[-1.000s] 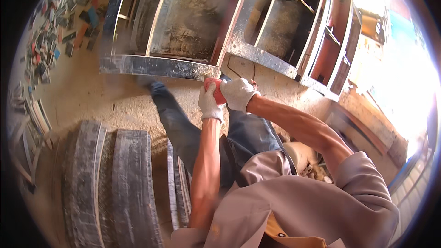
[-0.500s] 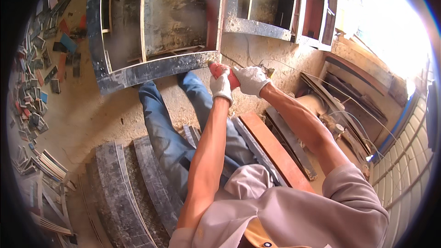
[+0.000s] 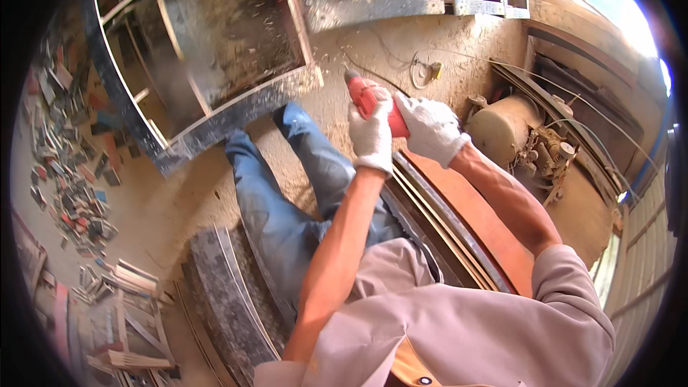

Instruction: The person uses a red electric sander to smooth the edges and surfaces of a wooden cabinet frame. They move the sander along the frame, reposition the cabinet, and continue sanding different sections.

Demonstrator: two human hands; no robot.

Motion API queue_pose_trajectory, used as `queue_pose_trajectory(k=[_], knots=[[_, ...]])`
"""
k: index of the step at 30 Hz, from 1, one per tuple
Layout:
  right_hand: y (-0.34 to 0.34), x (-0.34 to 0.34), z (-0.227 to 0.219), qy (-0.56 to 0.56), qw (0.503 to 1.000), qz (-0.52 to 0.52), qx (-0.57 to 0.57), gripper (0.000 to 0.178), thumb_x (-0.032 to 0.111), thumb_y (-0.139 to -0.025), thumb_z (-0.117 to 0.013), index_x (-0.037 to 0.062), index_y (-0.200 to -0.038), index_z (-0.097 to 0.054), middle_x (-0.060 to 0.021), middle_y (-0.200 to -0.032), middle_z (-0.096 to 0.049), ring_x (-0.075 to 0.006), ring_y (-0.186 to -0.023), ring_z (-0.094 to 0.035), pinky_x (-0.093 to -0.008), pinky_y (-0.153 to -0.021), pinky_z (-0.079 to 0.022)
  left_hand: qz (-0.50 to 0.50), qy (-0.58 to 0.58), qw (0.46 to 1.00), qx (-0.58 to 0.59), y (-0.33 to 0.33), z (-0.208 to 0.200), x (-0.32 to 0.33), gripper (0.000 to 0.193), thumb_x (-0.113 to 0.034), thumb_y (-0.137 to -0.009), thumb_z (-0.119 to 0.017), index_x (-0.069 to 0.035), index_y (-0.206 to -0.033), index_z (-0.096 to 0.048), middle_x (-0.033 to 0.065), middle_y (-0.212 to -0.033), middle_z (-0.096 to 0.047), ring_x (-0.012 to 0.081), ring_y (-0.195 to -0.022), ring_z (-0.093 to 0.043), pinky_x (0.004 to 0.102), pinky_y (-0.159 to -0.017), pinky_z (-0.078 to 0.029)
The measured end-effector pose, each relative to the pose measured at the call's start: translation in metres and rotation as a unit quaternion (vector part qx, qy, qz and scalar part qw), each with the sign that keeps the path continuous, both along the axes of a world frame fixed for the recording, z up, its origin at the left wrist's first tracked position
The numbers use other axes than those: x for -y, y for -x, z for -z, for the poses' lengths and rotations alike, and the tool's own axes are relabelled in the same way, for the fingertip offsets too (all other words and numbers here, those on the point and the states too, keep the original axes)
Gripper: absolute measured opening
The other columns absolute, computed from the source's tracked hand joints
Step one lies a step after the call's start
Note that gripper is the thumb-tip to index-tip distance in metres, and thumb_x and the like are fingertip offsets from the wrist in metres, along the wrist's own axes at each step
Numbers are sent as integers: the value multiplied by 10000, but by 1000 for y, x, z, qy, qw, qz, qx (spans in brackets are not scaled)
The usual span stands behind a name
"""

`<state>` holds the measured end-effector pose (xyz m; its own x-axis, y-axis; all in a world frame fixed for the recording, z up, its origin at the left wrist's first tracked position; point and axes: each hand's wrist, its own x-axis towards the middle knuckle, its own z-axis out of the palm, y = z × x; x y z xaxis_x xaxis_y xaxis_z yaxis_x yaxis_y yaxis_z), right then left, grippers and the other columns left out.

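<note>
My left hand (image 3: 371,132), in a white knit glove, is wrapped round the body of a red power drill (image 3: 365,97) with a dark nose. Behind it, my right hand (image 3: 432,127), gloved the same way, grips the drill's rear; its fingers are partly hidden. The nose points up and left, a short gap from the near right corner of a large dark panel frame (image 3: 244,105) with pale wood edges. Small light chips float near that corner. The frame's near rail lies just beyond my feet.
More panel frames (image 3: 380,8) stand at the far side. A pale round drum (image 3: 504,127) sits among boards on the right, near a coiled cord (image 3: 428,72). Boards lie by my legs, one orange-brown (image 3: 459,197). Scrap pieces (image 3: 75,197) are heaped on the left.
Both hands have drawn the drill back from the frame's corner, toward me and to the right. My view has also turned, so the frame sits farther left in it.
</note>
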<state>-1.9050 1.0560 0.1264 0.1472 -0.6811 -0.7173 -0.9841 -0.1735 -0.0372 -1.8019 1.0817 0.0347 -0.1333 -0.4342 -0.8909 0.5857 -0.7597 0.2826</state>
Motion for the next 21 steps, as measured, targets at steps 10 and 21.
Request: queue_pose_trajectory(k=[10, 21], knots=[[-148, -33, 75, 31, 980, 59, 188, 292, 71, -703, -630, -11, -973, -554, -213, -805, -670, -381, -737, -676, -478, -665, -541, 97, -3, 973, 209, -176, 42, -23, 414, -281, -848, -760, -48, -1153, -605, 51, -1045, -667, 148, -917, -638, 301, -796, -512], [-391, -40, 128, -64, 968, 35, 242, 318, 93, -726, -614, -21, -1016, -552, -227, -899, -680, -390, -827, -678, -479, -724, -543, 29, -27, 964, 264, -427, 89, -55, 536, -329, -818, -777, -32, -1228, -601, 100, -1106, -664, 191, -919, -659, 331, -806, -539]])
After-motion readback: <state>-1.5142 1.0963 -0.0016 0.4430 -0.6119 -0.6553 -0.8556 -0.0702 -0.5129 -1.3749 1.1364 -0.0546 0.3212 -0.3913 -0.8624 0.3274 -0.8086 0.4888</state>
